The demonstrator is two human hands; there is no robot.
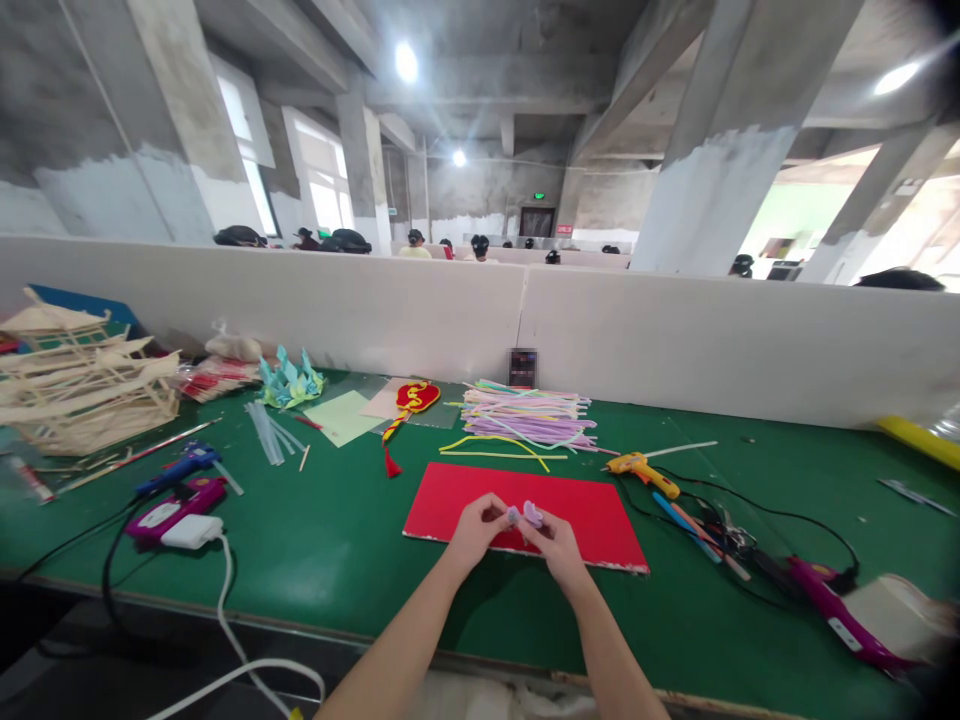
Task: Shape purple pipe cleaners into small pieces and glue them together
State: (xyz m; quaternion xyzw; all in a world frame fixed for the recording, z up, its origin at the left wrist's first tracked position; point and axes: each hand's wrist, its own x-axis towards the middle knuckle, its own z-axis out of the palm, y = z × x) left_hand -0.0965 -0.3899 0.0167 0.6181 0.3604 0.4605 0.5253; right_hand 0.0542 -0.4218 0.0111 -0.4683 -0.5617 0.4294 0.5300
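My left hand (474,530) and my right hand (556,545) meet over the front edge of a red sheet (592,505) on the green table (322,560). Both pinch a small lilac and pink piece (525,514) held between the fingertips; it looks like a bent pipe cleaner, too small to be sure. Behind the red sheet lies a stack of pastel pipe cleaners (525,412), with loose yellow ones (495,447) in front of it.
A yellow glue gun (642,470) lies right of the sheet, a purple one (840,600) further right. At left lie a blue glue gun (180,468), a purple device (174,508), a white plug (192,531) and a wooden stick model (82,385). A white partition (675,340) backs the table.
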